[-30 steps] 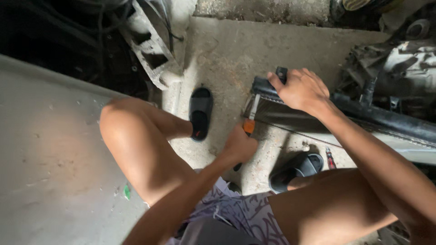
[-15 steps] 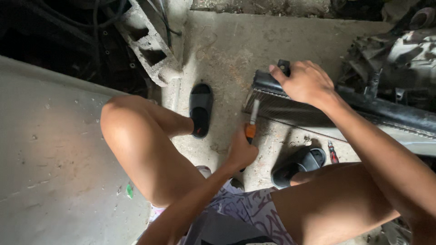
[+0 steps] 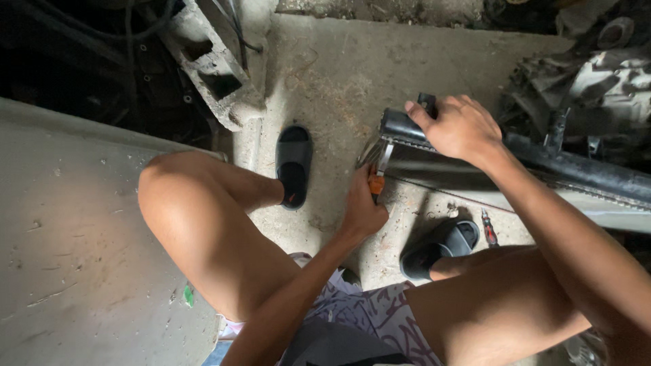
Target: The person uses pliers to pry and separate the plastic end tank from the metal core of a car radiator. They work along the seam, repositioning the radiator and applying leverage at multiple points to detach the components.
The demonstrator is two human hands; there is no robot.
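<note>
My left hand [image 3: 361,207] grips a pair of pliers with orange handles [image 3: 377,175]. The metal jaws touch the near corner of a long black radiator tank [image 3: 576,166]. My right hand [image 3: 456,125] presses down on the left end of that black tank, fingers curled over its top edge. I squat on the concrete floor, with both knees in view and a black slide sandal on each foot [image 3: 293,165] [image 3: 441,247].
A grey concrete block [image 3: 213,68] lies at the upper left beside dark wiring. A grey engine or gearbox casing [image 3: 597,74] sits at the upper right. A small red-handled screwdriver [image 3: 488,228] lies by my right foot. A large grey panel [image 3: 68,237] fills the left.
The view has shifted slightly. My left hand with the pliers has stayed at the tank's corner and my right hand keeps its hold on the tank's end.
</note>
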